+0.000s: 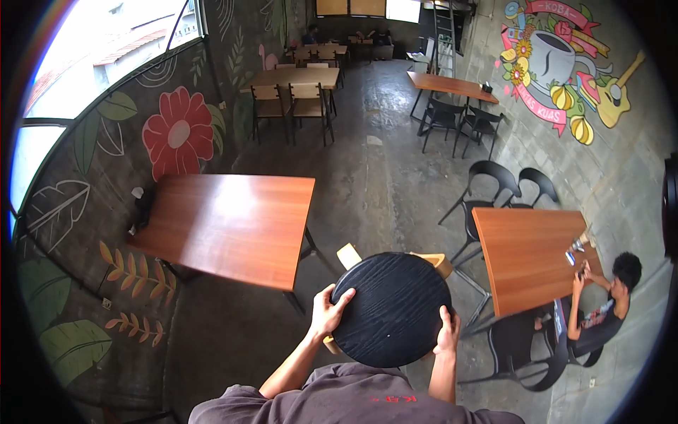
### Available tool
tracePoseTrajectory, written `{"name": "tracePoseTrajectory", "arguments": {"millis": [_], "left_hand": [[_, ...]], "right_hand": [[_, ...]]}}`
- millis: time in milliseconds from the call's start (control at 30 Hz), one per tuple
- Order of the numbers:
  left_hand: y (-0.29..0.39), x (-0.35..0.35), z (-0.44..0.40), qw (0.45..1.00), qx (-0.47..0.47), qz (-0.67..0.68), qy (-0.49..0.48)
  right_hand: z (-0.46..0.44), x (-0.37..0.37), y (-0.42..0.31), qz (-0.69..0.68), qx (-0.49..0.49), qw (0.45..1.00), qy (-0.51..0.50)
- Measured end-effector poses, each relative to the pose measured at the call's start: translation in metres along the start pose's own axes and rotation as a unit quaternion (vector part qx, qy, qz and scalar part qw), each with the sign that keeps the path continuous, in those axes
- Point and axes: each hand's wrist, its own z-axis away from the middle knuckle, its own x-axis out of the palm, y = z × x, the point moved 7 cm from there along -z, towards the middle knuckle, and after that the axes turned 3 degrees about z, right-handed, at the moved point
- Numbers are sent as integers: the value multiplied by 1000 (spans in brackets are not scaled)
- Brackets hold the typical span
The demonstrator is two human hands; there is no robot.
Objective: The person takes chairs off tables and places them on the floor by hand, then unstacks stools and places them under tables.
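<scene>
A stool [392, 311] with a round black seat and pale wooden legs is held up in front of my chest. My left hand [330, 311] grips the left rim of the seat, its thumb lying over the top. On the opposite rim, my right hand [446, 331] is closed with the thumb upward. Parts of the light legs stick out beyond the far edge and at the lower left. The fingers of both hands are partly hidden under the seat.
A reddish-brown table [233, 226] stands to the left. At the right, a seated person [600, 304] holds a phone beside another table [533, 254], with black chairs [487, 191] around it. Further tables [293, 78] and chairs stand along both walls, with grey floor [381, 169] between them.
</scene>
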Motion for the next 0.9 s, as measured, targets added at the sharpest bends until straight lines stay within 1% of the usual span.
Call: {"name": "tracePoseTrajectory", "arguments": {"millis": [67,167,200,300,367,400,433,467,533,600,667,700,767,800,867,900], "left_hand": [[1,3,-54,1000,1,1,21],[4,10,-129,998,-17,-32,42],[11,14,-156,997,8,-16,71],[25,20,-234,995,16,6,98],[30,19,-272,989,58,-2,135],[29,16,-293,990,36,-16,139],[31,18,-312,989,32,0,148],[40,21,-331,987,35,18,155],[38,22,-372,985,35,37,165],[31,23,-408,987,38,33,153],[18,24,-455,989,32,30,143],[14,26,-479,991,30,25,130],[15,34,-533,993,15,34,116],[16,38,-553,994,3,39,106],[12,38,-618,996,-3,-7,92],[16,40,-646,997,-2,-1,81]], "right_hand": [[-58,34,6,7,-4,999,-50],[-142,72,3,27,10,996,-80],[-176,94,-5,26,8,996,-88],[-258,153,-36,7,-15,990,-141],[-304,182,-45,29,-20,989,-141],[-325,193,-49,56,-26,989,-137],[-346,213,-58,45,-49,979,-194],[-362,227,-66,50,-52,977,-203],[-399,248,-61,28,-56,980,-190],[-431,261,-52,42,-55,979,-194],[-467,277,-41,30,-23,984,-173],[-483,287,-41,34,-24,984,-171],[-517,306,-42,43,-12,991,-130],[-531,313,-40,46,-15,991,-129],[-574,330,-32,52,21,996,-69],[-594,339,-34,66,32,996,-52]]}}
